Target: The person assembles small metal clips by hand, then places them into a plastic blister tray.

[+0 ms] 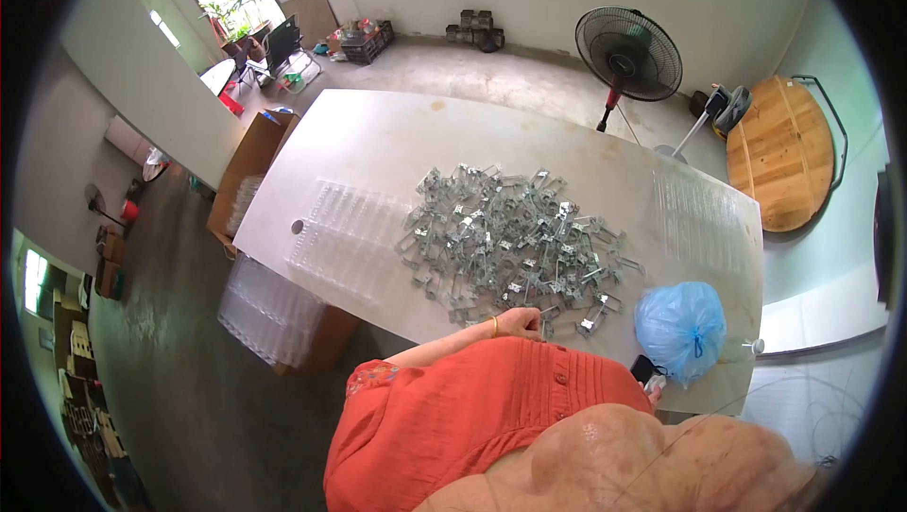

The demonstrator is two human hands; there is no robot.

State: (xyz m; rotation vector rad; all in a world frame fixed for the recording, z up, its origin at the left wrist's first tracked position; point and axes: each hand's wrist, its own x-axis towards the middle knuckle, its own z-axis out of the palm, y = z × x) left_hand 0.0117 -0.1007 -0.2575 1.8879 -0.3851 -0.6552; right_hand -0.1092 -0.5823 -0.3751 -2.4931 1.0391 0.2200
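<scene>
Metal clips lie piled mid-frame, just above my left hand. It looks curled, but I cannot tell if it holds one. My right hand is hidden.

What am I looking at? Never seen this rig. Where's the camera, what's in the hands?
No machine: a person works with bare hands. The one picture comes from a wide-angle camera on their head, looking down, hence the warped edges. The orange shirt is theirs. On the white table lie a pile of small metal brackets, clear plastic trays and a tied blue bag. The left hand rests at the pile's near edge; whether it grips a piece is unclear. The right hand is out of sight.
</scene>
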